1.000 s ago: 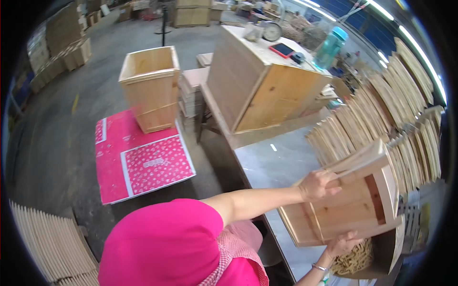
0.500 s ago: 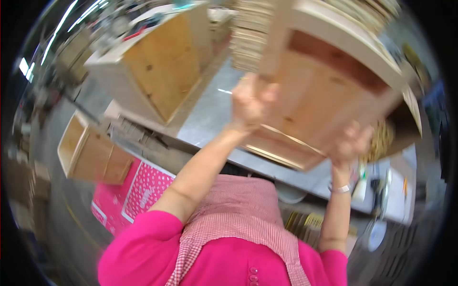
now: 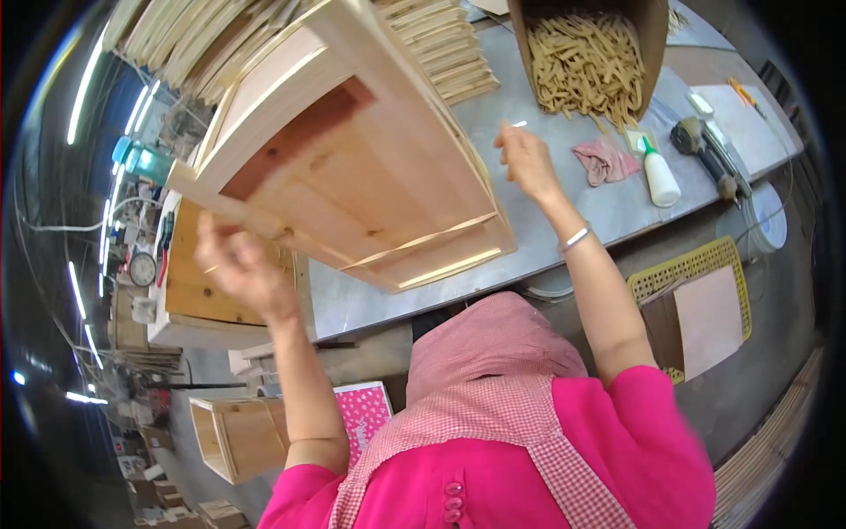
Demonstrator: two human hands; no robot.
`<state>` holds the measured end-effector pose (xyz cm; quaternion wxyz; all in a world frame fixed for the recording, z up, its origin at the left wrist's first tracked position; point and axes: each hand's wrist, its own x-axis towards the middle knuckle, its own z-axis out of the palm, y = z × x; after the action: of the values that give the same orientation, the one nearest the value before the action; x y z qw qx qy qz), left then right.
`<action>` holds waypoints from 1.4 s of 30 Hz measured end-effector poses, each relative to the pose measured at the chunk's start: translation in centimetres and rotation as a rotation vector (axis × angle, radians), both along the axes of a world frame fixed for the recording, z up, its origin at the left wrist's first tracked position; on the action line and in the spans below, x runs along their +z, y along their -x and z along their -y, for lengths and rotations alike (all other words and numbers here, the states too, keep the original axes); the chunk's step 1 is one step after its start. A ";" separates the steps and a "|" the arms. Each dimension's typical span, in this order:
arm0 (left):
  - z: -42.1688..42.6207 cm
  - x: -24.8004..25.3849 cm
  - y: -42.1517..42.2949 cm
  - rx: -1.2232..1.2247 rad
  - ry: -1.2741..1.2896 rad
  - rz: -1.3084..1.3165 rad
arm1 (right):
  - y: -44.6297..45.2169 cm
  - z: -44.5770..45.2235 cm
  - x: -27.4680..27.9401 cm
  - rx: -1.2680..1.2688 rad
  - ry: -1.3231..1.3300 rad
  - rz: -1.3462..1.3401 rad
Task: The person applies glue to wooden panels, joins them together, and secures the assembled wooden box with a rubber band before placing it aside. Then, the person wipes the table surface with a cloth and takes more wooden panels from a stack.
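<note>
A pale wooden cabinet (image 3: 352, 194) with a reddish-brown strip inside its upper end stands tilted in view on the grey metal table. My left hand (image 3: 242, 264) is at the cabinet's near left edge, fingers bent and smeared by motion; whether it touches the wood cannot be made out. To the right of the cabinet, my right hand (image 3: 529, 163) hovers over the tabletop, its fingers loosely bent and apart, holding nothing visible. A pink cloth (image 3: 606, 163) and a white glue bottle with a green tip (image 3: 659, 176) lie right of that hand.
A cardboard box (image 3: 656, 53) of small wood strips (image 3: 586, 66) sits at the table's back. A power tool (image 3: 701, 150) lies at right. Stacked slats (image 3: 441, 48) stand behind the cabinet. Another wooden box (image 3: 242, 432) and a yellow crate (image 3: 687, 282) are lower down.
Both hands have come away from the cabinet's lower sides and moved apart. The view has swung right, so the cabinet appears further left and the strip box and glue bottle show fully.
</note>
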<state>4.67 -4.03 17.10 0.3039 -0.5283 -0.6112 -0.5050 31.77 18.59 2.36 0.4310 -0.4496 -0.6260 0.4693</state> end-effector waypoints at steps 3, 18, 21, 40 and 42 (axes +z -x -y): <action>-2.1 8.3 -3.8 -0.139 -0.127 -0.345 | 2.8 -1.6 -2.8 0.082 0.067 0.268; -11.7 15.6 -11.1 -0.804 0.785 -0.137 | 7.3 -6.4 6.1 -0.064 -0.452 -0.162; -12.0 15.7 -10.3 -0.811 0.792 -0.153 | 5.4 -3.1 7.6 -0.024 -0.428 -0.170; -7.2 15.9 -9.9 -0.531 0.164 -0.382 | 1.4 7.3 23.9 -0.010 -1.239 -0.415; -4.7 15.1 -6.4 -0.381 0.009 -0.490 | 2.4 6.1 24.3 -0.033 -1.372 -0.206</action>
<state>11.09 0.67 32.22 0.3399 -0.7406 -0.4120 -0.4077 29.36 12.44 26.68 0.6821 -0.0380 -0.7302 0.0014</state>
